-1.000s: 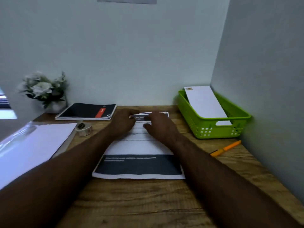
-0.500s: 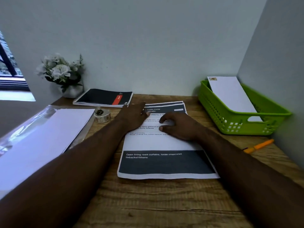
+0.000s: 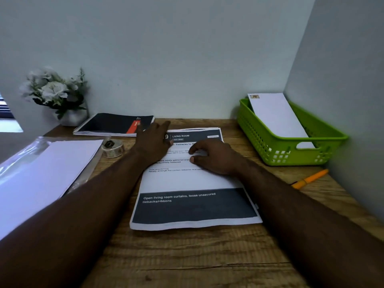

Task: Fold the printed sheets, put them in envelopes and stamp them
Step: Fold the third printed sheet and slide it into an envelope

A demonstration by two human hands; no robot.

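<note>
Basket: a green basket (image 3: 291, 146) stands at the bench's (image 3: 187, 262) far right corner; one white envelope (image 3: 277, 115) with a stamp at its top corner leans inside it.
Plastic sleeve: a clear sleeve (image 3: 87, 173) at the left holds blank white envelopes (image 3: 41, 173).
Printed sheets: the stack (image 3: 193, 183) lies flat mid-bench, between both arms.
Left hand (image 3: 152, 142): grip open, fingers straight, reaching past the stack's top left corner toward the notebook (image 3: 112, 124).
Right hand (image 3: 214, 156): grip loosely curled, fingertips pressing the top sheet, holding nothing.
Change: half a second ago the left hand lay lower on the page; it has slid up and outward. The right hand has stayed put.
</note>
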